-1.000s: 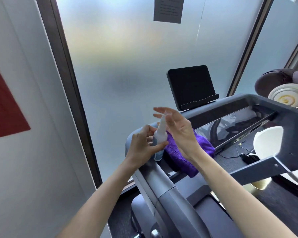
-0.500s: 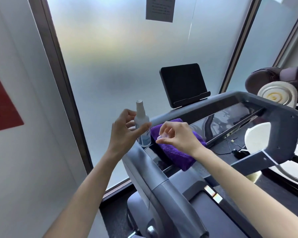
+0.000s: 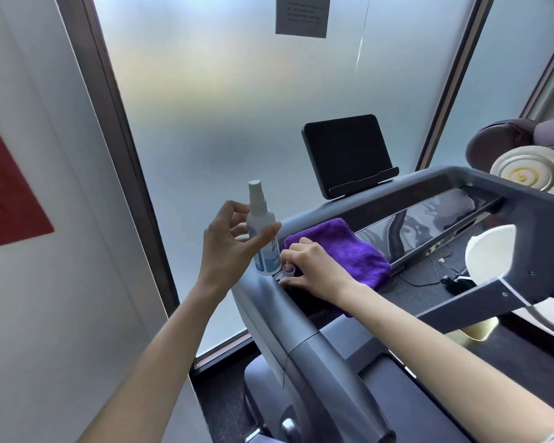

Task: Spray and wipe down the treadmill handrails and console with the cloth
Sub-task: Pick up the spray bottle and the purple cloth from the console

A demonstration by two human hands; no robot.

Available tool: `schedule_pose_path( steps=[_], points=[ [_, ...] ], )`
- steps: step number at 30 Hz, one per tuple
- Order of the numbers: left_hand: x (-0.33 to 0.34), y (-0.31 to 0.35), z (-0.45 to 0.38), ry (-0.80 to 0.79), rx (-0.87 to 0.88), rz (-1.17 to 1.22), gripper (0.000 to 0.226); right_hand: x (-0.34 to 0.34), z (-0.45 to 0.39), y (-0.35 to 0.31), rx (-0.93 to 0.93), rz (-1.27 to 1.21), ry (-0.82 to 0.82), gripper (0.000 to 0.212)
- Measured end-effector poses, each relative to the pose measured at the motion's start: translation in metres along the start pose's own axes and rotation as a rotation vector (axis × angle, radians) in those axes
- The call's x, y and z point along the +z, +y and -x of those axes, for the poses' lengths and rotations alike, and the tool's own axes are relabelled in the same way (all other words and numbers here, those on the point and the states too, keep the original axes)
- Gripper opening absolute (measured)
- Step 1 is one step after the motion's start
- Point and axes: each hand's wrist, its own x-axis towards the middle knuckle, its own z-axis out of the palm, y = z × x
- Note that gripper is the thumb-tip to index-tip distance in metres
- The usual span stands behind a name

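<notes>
My left hand holds a small white spray bottle upright just left of the treadmill's grey handrail; its nozzle is bare. My right hand rests low on the console's left end, fingertips pinching the bottle's small clear cap against the surface. A folded purple cloth lies on the glossy dark console right behind that hand. A black tablet holder stands at the console's back.
Frosted glass panels with dark frames rise ahead. A white wall with a red shape is on the left. A cream rolled mat, brown cushions and a white rounded object sit at the right, beyond the console frame.
The cap has come off the spray bottle. My right hand carried it down to the console beside the cloth, while my left hand raised the bottle slightly.
</notes>
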Motion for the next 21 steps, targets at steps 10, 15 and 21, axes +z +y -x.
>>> schedule_pose_path(
  steps=[10,15,21],
  points=[
    [0.000,0.009,0.001,-0.023,0.006,-0.003,0.041,-0.062,0.006,-0.028,0.032,-0.440,0.417,0.041],
    [0.020,0.017,0.002,-0.042,0.075,-0.073,0.030,-0.083,0.002,-0.058,0.079,-0.757,0.308,0.061],
    [0.036,0.020,0.014,-0.053,0.054,-0.113,0.072,-0.093,0.005,-0.057,0.079,-0.764,0.480,0.048]
  ],
)
